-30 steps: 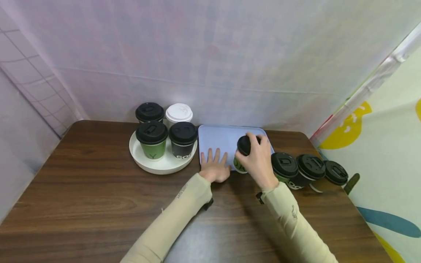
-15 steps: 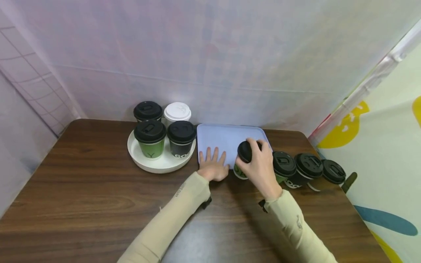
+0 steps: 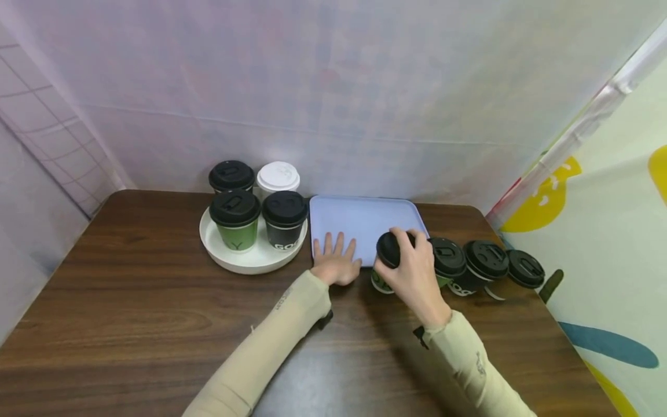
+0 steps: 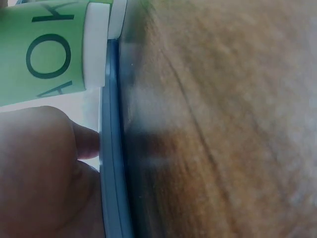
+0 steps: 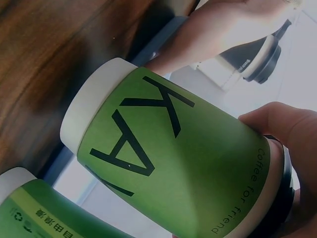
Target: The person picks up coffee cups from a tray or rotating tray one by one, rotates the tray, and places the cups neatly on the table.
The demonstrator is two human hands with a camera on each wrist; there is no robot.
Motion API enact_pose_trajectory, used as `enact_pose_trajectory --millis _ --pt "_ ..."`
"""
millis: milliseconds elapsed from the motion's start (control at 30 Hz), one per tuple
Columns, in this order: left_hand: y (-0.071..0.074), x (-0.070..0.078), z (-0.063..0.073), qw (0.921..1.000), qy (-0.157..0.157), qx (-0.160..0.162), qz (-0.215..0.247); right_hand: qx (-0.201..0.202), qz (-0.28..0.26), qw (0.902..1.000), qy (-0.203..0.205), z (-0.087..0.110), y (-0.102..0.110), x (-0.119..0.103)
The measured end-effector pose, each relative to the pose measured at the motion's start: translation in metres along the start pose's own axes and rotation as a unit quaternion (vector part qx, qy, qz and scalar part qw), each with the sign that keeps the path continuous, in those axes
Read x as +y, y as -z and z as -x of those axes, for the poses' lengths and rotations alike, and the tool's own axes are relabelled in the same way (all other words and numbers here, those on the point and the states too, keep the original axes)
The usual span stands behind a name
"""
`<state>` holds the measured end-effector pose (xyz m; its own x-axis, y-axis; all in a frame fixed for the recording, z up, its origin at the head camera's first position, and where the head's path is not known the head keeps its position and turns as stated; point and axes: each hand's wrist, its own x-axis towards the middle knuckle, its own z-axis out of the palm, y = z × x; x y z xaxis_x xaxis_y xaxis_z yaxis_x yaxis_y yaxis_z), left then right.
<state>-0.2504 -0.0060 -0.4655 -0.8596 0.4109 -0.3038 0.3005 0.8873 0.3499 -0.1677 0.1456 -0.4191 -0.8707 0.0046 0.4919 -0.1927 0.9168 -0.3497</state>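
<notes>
My right hand (image 3: 414,278) holds a green paper coffee cup (image 3: 383,282) by its black lid and upper side, at the front right edge of a pale blue tray (image 3: 365,217). In the right wrist view the green cup (image 5: 173,158) leans across the picture, thumb near its lid; I cannot tell whether its base touches anything. My left hand (image 3: 336,264) lies on the tray's front part, fingers spread, beside that cup. The left wrist view shows the tray's rim (image 4: 113,148) under the hand (image 4: 44,173) and the cup (image 4: 44,54) close by.
Right of the tray stand three lidded cups in a row: green (image 3: 447,258), black (image 3: 484,260) and brown (image 3: 525,269), the last near the table's right edge. A white round tray (image 3: 245,267) at left bears several lidded cups. A curtain (image 3: 333,116) hangs behind the table (image 3: 156,313).
My right hand has drawn the green cup a little toward me, from over the tray to its front edge. The left hand stays in place on the tray.
</notes>
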Motion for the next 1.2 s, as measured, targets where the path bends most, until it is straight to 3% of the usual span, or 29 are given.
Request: enact_pose_trajectory --millis 133,367,700,933,1200 --pt "-0.001 -0.001 -0.002 1.0 -0.001 0.003 -0.001 -0.005 0.003 1.0 0.002 0.003 0.0 0.0" --pt "-0.002 -0.002 -0.003 1.0 -0.002 0.002 0.009 0.029 0.017 0.9984 0.046 0.006 -0.005 0.001" --pt "-0.004 -0.003 -0.006 1.0 -0.003 0.002 0.003 0.034 0.023 0.9976 0.057 0.009 -0.008 0.002" --pt "-0.012 -0.007 -0.019 1.0 -0.001 -0.007 -0.001 0.038 0.023 0.9971 0.061 0.011 -0.012 0.003" --pt "-0.003 0.0 -0.004 1.0 0.001 0.004 -0.001 0.055 0.067 0.9939 0.068 0.013 -0.013 0.005"
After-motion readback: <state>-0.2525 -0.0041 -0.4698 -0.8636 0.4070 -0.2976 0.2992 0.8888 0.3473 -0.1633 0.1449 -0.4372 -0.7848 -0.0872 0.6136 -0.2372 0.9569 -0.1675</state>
